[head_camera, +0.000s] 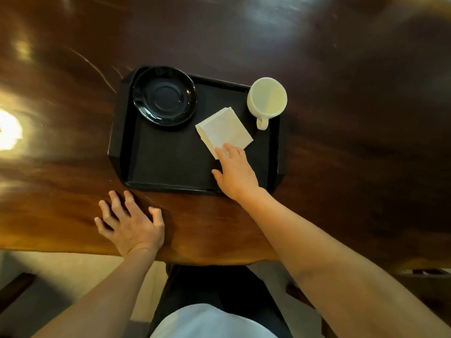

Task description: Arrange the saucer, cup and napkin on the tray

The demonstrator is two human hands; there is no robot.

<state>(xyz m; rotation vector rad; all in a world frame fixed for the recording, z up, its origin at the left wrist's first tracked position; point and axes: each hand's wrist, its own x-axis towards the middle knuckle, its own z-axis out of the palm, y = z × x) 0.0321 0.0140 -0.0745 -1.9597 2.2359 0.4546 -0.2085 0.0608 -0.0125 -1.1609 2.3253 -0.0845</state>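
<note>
Left hand (pixel 131 223): laid flat with fingers spread on the desk (pixel 341 69), just before the tray (pixel 117 132); nothing is held.
Saucer (pixel 164 97): set in the tray's far left corner, bare.
Napkin (pixel 223 131): being placed, it seems, right of tray centre, askew.
Right hand (pixel 235 173): fingertips pressed on the napkin's near corner, not closed.
Cup (pixel 267 98): perched on the tray's far right rim; a lift onto the saucer is judged next, unobstructed.

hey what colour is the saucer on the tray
Glossy black, like the tray under it; the saucer shows in the head view.
</note>
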